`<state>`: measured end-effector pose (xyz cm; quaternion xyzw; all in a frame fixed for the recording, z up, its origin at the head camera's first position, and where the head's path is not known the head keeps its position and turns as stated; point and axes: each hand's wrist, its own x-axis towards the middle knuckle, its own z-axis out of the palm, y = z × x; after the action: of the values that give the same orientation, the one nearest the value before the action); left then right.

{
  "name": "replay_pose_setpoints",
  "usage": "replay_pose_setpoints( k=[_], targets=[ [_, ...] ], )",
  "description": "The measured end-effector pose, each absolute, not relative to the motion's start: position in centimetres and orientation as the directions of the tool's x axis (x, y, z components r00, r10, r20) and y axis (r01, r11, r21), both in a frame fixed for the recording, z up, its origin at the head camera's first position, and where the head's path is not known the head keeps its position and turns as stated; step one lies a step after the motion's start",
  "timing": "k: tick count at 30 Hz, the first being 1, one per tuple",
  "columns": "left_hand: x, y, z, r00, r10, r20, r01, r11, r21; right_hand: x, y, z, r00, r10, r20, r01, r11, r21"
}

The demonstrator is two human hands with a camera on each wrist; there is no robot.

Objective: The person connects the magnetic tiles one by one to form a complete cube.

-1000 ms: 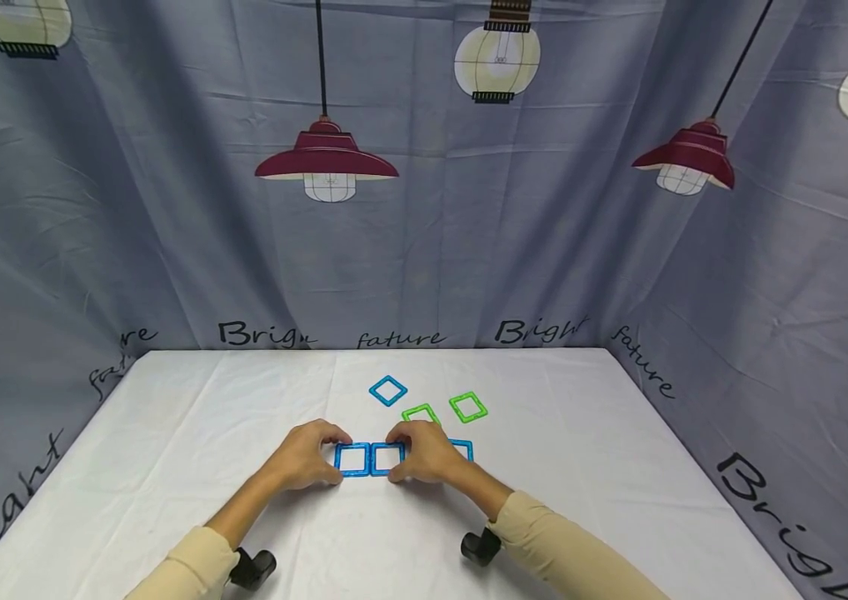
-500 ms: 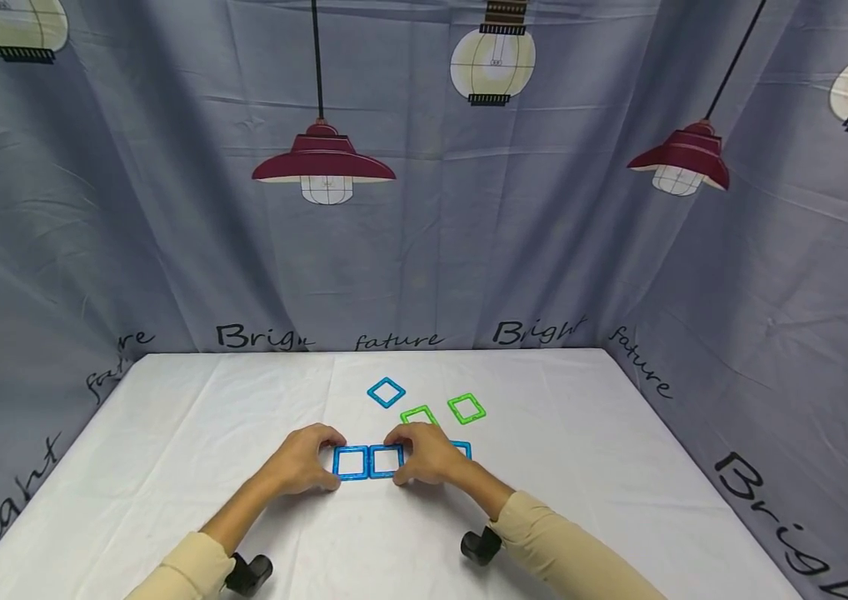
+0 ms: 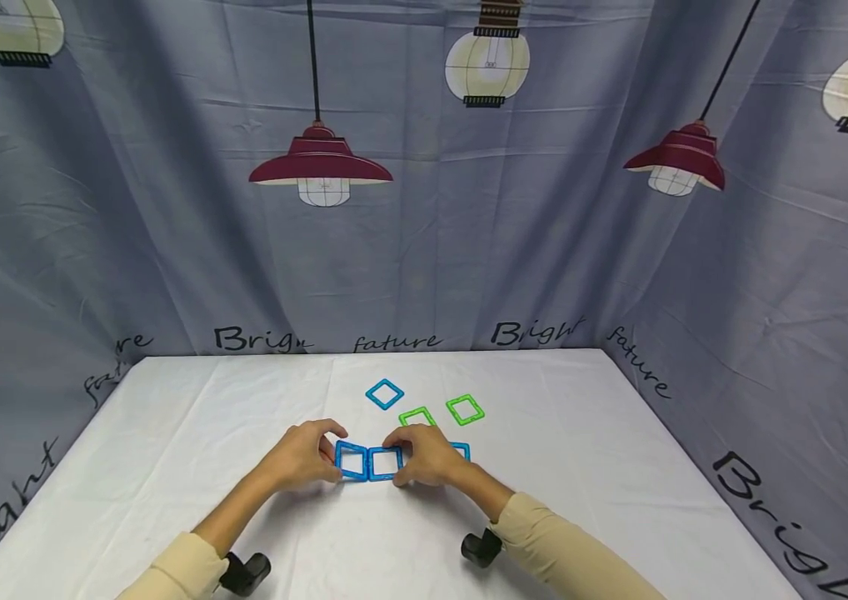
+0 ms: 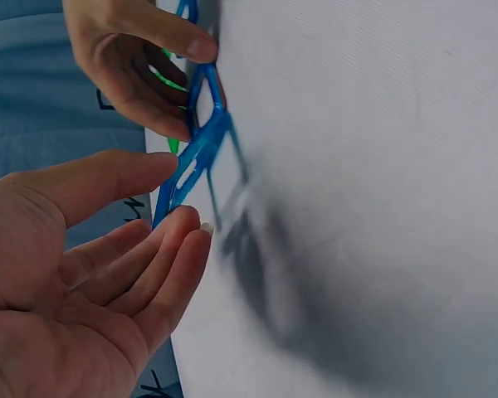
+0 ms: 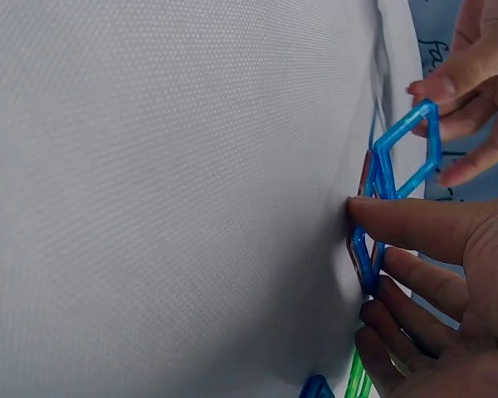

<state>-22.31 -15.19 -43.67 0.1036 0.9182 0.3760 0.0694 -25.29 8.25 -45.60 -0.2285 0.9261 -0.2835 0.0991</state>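
Observation:
Two blue square magnetic tiles stand edge to edge between the hands. My left hand holds the left blue tile by its outer side, thumb and fingers at opposite corners. That tile is tilted up from the table, hinged along the shared edge, as the right wrist view shows with the raised blue frame. The right blue tile lies flat, gripped by my right hand between thumb and fingers at its near and far edges.
Behind the right hand a third blue tile and a green tile are partly hidden. Farther back lie another green tile and a blue one. A white cloth covers the table; a grey printed curtain encloses it.
The left blue tile has swung up from lying flat to a tilt, its outer side raised by the left hand. The right hand and its tile have stayed nearly still.

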Motion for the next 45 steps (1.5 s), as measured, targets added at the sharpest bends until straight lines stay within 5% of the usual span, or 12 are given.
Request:
replay_pose_setpoints(
  k=[14, 45],
  targets=[
    [-23.0, -14.8, -42.7, -0.961, 0.186, -0.205, -0.104, 0.447, 0.888, -25.2, 8.0, -45.8, -0.882, -0.47, -0.025, -0.371, 0.726, -0.578],
    [-23.0, -15.0, -44.2, -0.96, 0.133, -0.247, -0.185, 0.363, 0.913, -25.0, 6.6, -45.8, -0.891, -0.453, -0.006, -0.369, 0.734, -0.571]
  ],
)
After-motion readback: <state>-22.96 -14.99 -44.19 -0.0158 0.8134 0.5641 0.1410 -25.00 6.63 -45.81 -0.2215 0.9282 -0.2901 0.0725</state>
